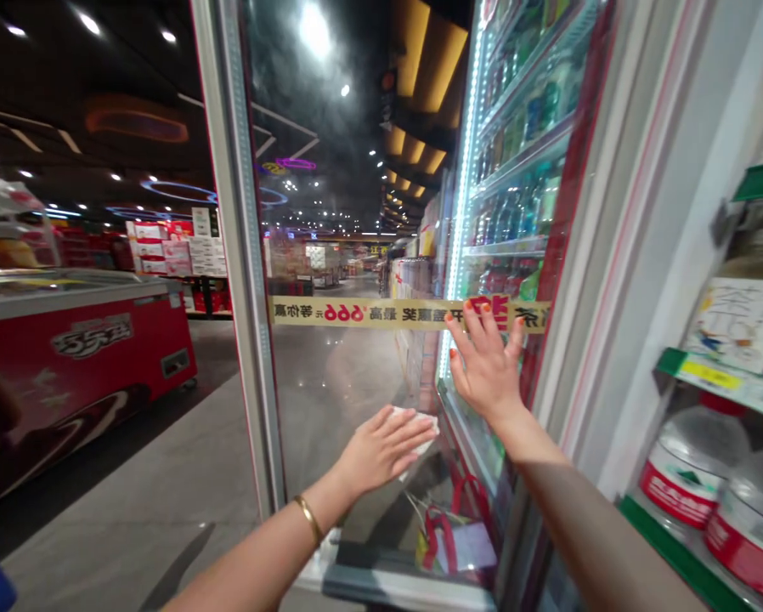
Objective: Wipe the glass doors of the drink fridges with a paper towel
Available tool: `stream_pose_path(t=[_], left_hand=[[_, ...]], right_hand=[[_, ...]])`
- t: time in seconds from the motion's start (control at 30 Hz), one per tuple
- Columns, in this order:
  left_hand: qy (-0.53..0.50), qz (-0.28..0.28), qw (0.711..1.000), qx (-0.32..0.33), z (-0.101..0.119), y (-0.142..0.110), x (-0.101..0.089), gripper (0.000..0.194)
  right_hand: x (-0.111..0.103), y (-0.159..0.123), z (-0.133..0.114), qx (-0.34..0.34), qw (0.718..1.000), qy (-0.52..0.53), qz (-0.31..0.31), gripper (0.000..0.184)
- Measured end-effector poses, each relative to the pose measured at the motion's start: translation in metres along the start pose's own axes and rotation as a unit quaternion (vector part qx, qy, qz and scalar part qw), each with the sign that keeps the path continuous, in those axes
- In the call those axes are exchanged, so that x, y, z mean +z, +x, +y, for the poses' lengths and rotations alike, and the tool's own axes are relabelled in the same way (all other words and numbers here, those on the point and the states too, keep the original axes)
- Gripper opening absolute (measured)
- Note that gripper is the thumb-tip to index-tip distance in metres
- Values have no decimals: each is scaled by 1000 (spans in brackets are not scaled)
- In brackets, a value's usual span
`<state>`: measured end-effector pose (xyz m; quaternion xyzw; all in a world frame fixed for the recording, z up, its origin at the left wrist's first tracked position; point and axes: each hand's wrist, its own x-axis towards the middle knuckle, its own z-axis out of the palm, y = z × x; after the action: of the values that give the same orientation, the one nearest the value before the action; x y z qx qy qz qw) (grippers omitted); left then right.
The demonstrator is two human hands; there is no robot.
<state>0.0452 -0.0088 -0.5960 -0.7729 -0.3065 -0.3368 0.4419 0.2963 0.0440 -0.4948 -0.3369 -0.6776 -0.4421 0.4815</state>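
An open glass cooler door stands in front of me, with a yellow printed strip across it. My left hand lies flat on the glass, fingers stretched out, pressing a white cloth against it. A gold bracelet sits on that wrist. My right hand is spread flat on the glass higher up, at the strip's right end, and holds nothing.
Cooler shelves with large water bottles and a boxed drink are at the right. A red chest freezer stands at the left across a grey floor. A red bag shows low behind the glass.
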Motion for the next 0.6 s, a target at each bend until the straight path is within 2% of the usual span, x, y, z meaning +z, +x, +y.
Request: stream_pose_path(t=[0.07,0.13,0.17,0.2,0.23,0.27,0.33,0.4,0.43,0.47,0.5,0.53,0.6], left_hand=[[8,16,999,-36,-34,25,-13,68],[23,44,991,-124,-75,73,-26,78],[28,60,983,-173,-88,99,-28,79],[31,70,972,-222,-93,122,-28,80],[26,60,971,-232,-89,137,-24,81],[13,33,977,-209,-76,144,-16,80],[-30,-56,995,-83,-35,129,1,77],[-77,-135,987,50,2,86,10,73],[-93,-157,979,87,10,61,9,71],[-103,-170,975,105,7,39,3,67],[-106,-176,972,109,-7,22,-5,64],[-101,-173,975,100,-31,12,-16,62],[-65,-135,988,39,-93,17,-41,64]], right_hand=[[-4,-15,2,2,1000,24,1,88],[-5,-31,4,-1,998,48,27,84],[-5,-38,6,-3,998,56,41,83],[-5,-44,8,-5,997,60,51,82],[-4,-49,10,-6,996,61,57,82],[-3,-52,11,-6,996,60,58,83],[-1,-55,15,-6,997,58,52,85],[1,-55,16,-6,998,52,37,86],[1,-55,15,-7,998,48,30,86],[1,-54,14,-7,999,43,22,85],[1,-53,12,-6,999,34,14,85],[1,-52,10,-5,1000,22,5,84],[0,-50,6,-3,1000,-7,-9,83]])
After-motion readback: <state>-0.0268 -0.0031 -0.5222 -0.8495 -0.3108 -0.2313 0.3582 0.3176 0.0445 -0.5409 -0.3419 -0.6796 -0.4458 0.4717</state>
